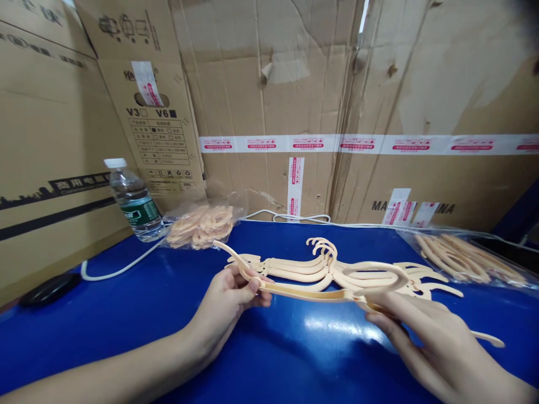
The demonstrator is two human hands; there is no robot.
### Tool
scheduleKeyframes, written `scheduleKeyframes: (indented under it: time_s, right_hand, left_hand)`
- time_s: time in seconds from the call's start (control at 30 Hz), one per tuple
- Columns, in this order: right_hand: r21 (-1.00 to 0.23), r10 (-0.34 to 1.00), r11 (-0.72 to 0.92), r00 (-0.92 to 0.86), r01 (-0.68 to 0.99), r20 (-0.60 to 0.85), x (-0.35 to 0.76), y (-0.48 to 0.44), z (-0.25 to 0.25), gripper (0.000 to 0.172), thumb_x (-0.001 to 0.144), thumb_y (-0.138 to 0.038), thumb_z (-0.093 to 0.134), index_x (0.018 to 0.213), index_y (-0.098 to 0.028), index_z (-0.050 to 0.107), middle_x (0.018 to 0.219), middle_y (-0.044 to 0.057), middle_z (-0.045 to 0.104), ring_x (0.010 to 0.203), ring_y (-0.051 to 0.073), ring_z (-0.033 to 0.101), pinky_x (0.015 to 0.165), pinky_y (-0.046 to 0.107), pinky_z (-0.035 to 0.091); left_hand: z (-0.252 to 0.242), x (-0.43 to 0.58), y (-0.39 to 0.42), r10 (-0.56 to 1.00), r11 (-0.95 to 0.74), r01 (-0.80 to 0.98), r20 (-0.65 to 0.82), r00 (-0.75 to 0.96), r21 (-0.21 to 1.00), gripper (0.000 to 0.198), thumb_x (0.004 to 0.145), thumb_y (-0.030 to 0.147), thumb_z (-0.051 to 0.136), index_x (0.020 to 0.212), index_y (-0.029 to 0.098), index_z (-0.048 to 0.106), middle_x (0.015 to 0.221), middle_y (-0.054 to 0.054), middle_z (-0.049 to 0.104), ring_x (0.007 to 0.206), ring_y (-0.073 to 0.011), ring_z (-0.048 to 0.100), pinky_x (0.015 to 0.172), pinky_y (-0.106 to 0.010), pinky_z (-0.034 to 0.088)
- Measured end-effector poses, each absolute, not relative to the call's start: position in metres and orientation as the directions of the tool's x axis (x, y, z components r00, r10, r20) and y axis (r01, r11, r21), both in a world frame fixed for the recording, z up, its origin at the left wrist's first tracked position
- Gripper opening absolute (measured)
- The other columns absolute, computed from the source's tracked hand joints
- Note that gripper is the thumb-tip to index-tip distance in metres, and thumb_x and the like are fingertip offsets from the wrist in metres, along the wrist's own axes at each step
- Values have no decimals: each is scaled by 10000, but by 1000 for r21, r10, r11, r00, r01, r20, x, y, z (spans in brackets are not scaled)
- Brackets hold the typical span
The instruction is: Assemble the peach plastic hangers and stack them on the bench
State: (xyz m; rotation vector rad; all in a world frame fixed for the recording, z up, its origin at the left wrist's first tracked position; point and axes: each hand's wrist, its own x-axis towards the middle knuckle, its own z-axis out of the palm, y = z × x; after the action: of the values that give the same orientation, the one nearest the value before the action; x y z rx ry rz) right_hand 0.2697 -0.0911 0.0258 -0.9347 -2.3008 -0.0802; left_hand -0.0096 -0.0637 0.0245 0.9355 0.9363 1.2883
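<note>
A cream plastic folding clothes hanger (306, 292) is stretched between my two hands above the table. My left hand (227, 306) pinches it at the left joint, thumb on top, with a curved end piece rising past the fingers. My right hand (433, 331) grips it near the right joint, partly hiding it; a thin curved tip shows beyond that hand. A large curved loop stands up beside the right fingers. Just behind lies a row of similar hangers (295, 271), their hooks bunched together near the middle and partly covered by the held one.
Clear bags of cream plastic parts lie at the left (202, 224) and right (458, 258) of the blue table (168, 336). A water bottle (137, 205), a white cable (122, 272) and a black mouse-like object (49, 289) are at left. Cardboard walls (269, 101) enclose the back.
</note>
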Motion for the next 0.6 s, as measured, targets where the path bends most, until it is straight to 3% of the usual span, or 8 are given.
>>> scheduleKeyframes:
  time_s: [0.2, 0.33, 0.43, 0.53, 0.6]
  right_hand:
    - [-240, 660, 663, -401, 709, 635, 272, -82, 38, 77, 949, -250, 456, 988, -242, 523, 820, 36, 664, 675, 185, 672, 549, 249, 536]
    - [-326, 723, 605, -328, 727, 608, 282, -72, 42, 135, 953, -298, 478, 1060, -233, 527, 708, 2, 639, 554, 166, 625, 473, 242, 495]
    - [-322, 732, 603, -347, 730, 586, 286, -68, 40, 148, 950, -296, 486, 1061, -227, 556, 793, 30, 671, 646, 185, 656, 536, 261, 516]
    - [-313, 746, 622, -423, 718, 514, 281, -69, 31, 142, 958, -256, 461, 1042, -223, 571, 899, 60, 682, 783, 203, 665, 662, 297, 540]
    - [-304, 755, 633, -481, 712, 446, 275, -71, 25, 136, 959, -225, 447, 1006, -218, 574, 900, 68, 672, 808, 206, 646, 698, 318, 532]
  left_hand:
    - [26, -9, -65, 998, 64, -373, -59, 25, 926, 367, 557, 279, 916, 725, 143, 620, 753, -39, 715, 725, -178, 687, 685, -258, 558]
    - [25, -6, -77, 980, 60, -126, -34, 196, 990, 201, 737, 310, 788, 783, 160, 663, 924, -97, 731, 700, -190, 679, 637, -290, 553]
    - [17, -2, -93, 889, -246, 135, 168, 426, 960, 55, 815, 227, 688, 791, 204, 732, 902, -117, 747, 827, -272, 688, 773, -385, 541]
    - [5, -2, -102, 723, -576, 194, 384, 574, 794, 176, 854, 185, 645, 917, 281, 779, 1050, -101, 748, 1090, -339, 629, 1030, -478, 383]
    - [-1, -5, -100, 636, -678, 230, 401, 660, 698, 279, 865, 204, 647, 1108, 314, 728, 1200, -84, 686, 1200, -362, 568, 1104, -520, 275]
